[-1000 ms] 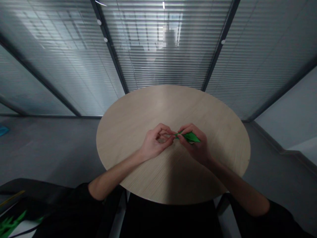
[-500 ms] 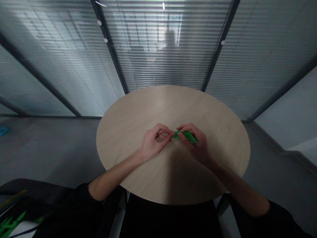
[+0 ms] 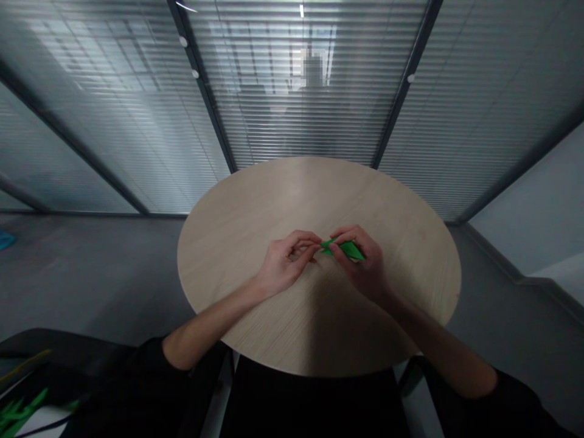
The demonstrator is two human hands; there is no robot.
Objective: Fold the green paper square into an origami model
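A small piece of folded green paper (image 3: 345, 248) is held above the middle of the round light-wood table (image 3: 319, 194). My right hand (image 3: 360, 263) pinches its body between thumb and fingers. My left hand (image 3: 289, 261) is curled, with its fingertips at the paper's narrow left tip. Part of the paper is hidden behind my right fingers. Both forearms rest towards the table's near edge, with dark sleeves at the elbows.
Behind the table stands a glass partition with slatted blinds (image 3: 296, 109), and a blurred person (image 3: 314, 115) shows through it. Grey floor surrounds the table. At lower left, a dark surface (image 3: 45, 359) holds green paper strips (image 3: 18, 410). A small blue object (image 3: 5, 240) lies on the floor.
The green paper has shifted slightly left, and its right tip sits closer to my right hand. Both hands stay close together over the table.
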